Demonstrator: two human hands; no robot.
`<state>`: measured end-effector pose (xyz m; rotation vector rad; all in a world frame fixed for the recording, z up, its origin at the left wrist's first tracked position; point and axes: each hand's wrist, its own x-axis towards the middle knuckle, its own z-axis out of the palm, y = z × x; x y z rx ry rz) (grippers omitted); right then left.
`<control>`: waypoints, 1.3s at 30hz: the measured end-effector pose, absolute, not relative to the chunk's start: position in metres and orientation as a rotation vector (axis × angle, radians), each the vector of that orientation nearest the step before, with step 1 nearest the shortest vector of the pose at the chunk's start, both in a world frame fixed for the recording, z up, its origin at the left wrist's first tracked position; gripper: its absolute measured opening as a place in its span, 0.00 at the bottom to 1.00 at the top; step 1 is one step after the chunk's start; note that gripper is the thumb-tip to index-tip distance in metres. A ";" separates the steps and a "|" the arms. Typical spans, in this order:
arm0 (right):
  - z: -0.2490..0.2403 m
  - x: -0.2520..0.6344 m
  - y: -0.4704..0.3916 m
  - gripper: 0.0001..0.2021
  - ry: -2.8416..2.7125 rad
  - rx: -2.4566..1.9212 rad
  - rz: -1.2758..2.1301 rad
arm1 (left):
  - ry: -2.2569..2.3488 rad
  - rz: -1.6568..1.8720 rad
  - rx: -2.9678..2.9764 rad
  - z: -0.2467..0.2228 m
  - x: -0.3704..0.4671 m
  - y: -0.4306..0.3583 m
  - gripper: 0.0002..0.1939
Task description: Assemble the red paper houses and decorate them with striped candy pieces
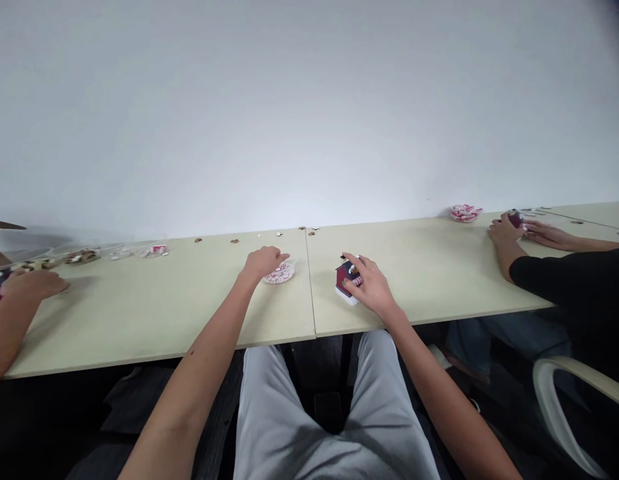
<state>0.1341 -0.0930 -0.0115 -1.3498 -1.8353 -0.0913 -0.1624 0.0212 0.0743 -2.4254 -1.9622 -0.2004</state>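
My left hand (263, 261) is over a small clear bowl (292, 272) of white and pinkish-red bits. Its fingers curl down toward the bits, and whatever they pinch is hidden. With my right hand (373, 283) I grip a small house-shaped piece (341, 275), dark red with a navy roof and a white base. My thumb lies across its front, beside a pink-and-white striped part, and my fingers reach over its top. The house stands on or just above the table near the front edge.
A seam divides the pale table (199, 300). Several small brown and white pieces (234, 241) lie along the back. Clear trays (154, 250) stand left, a bowl of red-and-white pieces (466, 213) back right. Co-workers' hands (34, 283) work at left and right (506, 230).
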 end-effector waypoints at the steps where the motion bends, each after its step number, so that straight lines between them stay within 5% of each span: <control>1: -0.011 0.133 -0.093 0.32 -1.834 -1.348 -0.096 | -1.950 -0.231 -2.411 0.075 -0.162 0.020 0.26; 23: -0.019 0.126 -0.093 0.31 -1.749 -1.373 -0.114 | -1.926 -0.616 -2.330 0.072 -0.166 0.021 0.03; 39: -0.024 0.128 -0.096 0.34 -1.751 -1.311 -0.098 | -1.391 -1.900 -3.114 -0.004 -0.064 -0.046 0.14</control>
